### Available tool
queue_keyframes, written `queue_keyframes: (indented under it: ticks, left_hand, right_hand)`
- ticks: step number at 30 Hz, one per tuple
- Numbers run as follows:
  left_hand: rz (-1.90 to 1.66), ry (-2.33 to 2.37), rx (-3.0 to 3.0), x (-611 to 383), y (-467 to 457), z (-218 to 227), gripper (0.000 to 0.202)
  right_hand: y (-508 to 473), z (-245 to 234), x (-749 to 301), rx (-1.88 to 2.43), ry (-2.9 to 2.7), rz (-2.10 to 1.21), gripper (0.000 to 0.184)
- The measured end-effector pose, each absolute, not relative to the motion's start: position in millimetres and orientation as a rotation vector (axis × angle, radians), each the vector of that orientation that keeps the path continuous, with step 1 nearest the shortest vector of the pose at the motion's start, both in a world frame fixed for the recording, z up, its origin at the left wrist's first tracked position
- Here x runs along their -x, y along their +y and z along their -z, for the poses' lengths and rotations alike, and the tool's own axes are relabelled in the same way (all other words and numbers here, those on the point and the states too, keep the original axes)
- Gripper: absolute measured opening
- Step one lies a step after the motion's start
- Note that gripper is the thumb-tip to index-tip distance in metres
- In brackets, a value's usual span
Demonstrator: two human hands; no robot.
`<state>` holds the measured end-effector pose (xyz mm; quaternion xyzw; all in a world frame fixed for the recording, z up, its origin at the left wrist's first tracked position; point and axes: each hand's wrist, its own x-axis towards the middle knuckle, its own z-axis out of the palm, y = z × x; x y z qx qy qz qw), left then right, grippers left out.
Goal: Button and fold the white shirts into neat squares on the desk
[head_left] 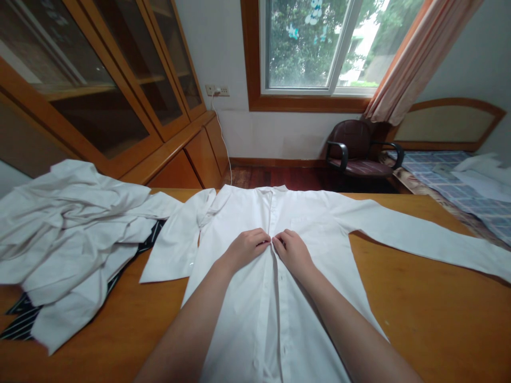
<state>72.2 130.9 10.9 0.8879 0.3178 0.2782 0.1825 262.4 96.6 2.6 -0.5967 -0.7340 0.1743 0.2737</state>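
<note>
Forearms: the left one [191, 324] and the right one [347, 314] come in from the bottom edge, slanting inward over the shirt's lower front.
White shirt: [327, 244] laid out on the worktop [407, 308], collar [281, 188] at the far edge; its long axis runs straight away from the person.
Left hand: [246, 249] grip together, fingers pinched on the placket [272, 210] from the left.
Right hand: [295, 256] grip likewise together, pinched on the same spot from the right, the fingertips of both nearly meeting.
Placket: directly under both grips, neither hand nearer; it lies closed towards the collar, while on the near side its two edges part in a narrow gap.
Sleeves: one [423, 242] stretches right and is cut off by the picture's edge; the other [171, 250] bends back towards the person, cuff on the worktop.
White heap: [80, 223] crumpled at left, cut off by that edge, with dark striped cloth [22, 324] showing from beneath.
Hard to make out: whether a button sits between the fingertips; the fingers cover it. The hem falls outside the view.
</note>
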Motion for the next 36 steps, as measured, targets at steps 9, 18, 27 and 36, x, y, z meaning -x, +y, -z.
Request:
queue_keyframes:
  ticks: [9, 18, 27, 36]
  left_hand:
    - [-0.789, 0.857, -2.545, -73, 130, -13, 0.017]
    - [-0.759, 0.862, -2.653, -74, 127, -16, 0.018]
    - [-0.74, 0.867, -2.711, -75, 125, -19, 0.022]
    - [-0.794, 0.915, -2.494, -75, 125, -19, 0.015]
  right_hand:
    - [99, -6, -259, 1.692, -1.972, -0.457, 0.022]
    - [103, -4, -258, 1.723, -1.931, -0.526, 0.02]
    - [110, 0, -261, 1.725, -1.952, -0.58, 0.021]
    - [108, -3, -261, 1.709, -1.937, -0.604, 0.021]
